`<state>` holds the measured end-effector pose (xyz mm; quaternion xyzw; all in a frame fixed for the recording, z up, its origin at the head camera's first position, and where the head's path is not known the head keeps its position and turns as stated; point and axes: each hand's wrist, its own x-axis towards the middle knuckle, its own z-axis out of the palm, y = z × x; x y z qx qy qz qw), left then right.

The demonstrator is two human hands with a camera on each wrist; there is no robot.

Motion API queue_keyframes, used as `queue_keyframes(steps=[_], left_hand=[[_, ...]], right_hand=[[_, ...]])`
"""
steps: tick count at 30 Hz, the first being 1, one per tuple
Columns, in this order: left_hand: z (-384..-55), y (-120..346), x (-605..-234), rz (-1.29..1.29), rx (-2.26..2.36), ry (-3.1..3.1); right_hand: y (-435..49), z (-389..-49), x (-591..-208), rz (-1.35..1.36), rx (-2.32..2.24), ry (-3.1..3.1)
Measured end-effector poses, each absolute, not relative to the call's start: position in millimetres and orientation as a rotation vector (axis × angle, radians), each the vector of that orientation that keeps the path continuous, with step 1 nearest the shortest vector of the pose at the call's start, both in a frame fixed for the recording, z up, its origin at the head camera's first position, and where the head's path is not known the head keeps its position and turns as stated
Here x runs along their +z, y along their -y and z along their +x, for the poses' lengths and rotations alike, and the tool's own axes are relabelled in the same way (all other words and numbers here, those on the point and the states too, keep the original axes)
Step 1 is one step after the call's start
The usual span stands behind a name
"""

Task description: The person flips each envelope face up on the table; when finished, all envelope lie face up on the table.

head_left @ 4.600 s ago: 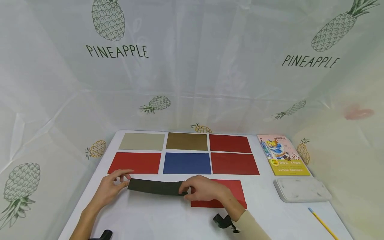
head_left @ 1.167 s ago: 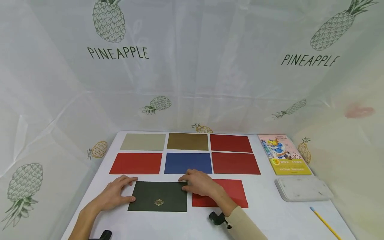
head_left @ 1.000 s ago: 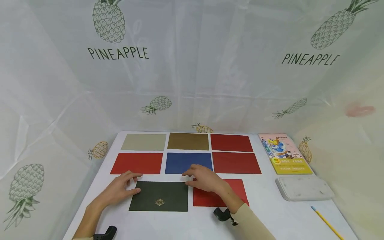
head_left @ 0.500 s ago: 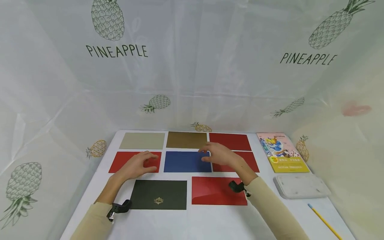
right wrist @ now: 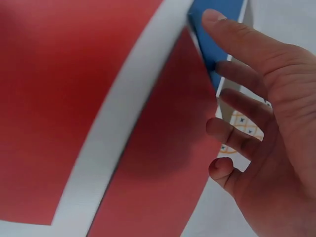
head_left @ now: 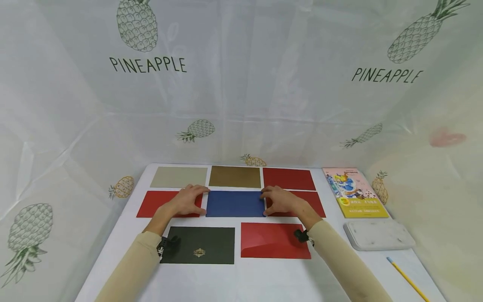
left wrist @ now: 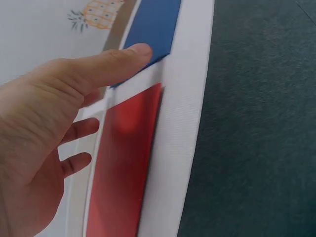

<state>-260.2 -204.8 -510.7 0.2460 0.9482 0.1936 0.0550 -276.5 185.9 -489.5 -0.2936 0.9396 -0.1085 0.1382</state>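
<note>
A flat blue card (head_left: pixel 235 204) lies in the middle row on the white table. My left hand (head_left: pixel 187 200) spans its left end, thumb near the front corner and index finger near the back one. In the left wrist view the left thumb (left wrist: pixel 140 52) reaches over the blue card's edge. My right hand (head_left: pixel 281 200) spans the opposite end the same way, its thumb (right wrist: pixel 217 19) over the blue corner in the right wrist view. The fingers of both hands are spread and loosely bent. Under the hands lie a red card (head_left: pixel 154 203) and a dark red card (head_left: pixel 313 201).
In front lie a dark green card (head_left: pixel 200 239) with a gold emblem and a red card (head_left: pixel 268 241). Beige (head_left: pixel 177 176), brown (head_left: pixel 235 176) and dark red (head_left: pixel 288 178) cards line the back. Right: a book (head_left: pixel 354 191), a pale case (head_left: pixel 379 235), a pencil (head_left: pixel 407 279).
The dark green card, earlier held tilted between both hands, now lies flat at the front left. Both hands have left it, moved away from me and come in around the blue card's ends.
</note>
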Motion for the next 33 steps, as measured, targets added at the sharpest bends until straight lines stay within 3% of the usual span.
queue_keyframes(steps=[33], left_hand=[[-256.0, 194.8, -518.7, 0.845, 0.278, -2.918]], right_hand=[[-181.2, -270.8, -495.4, -0.84, -0.105, -2.784]])
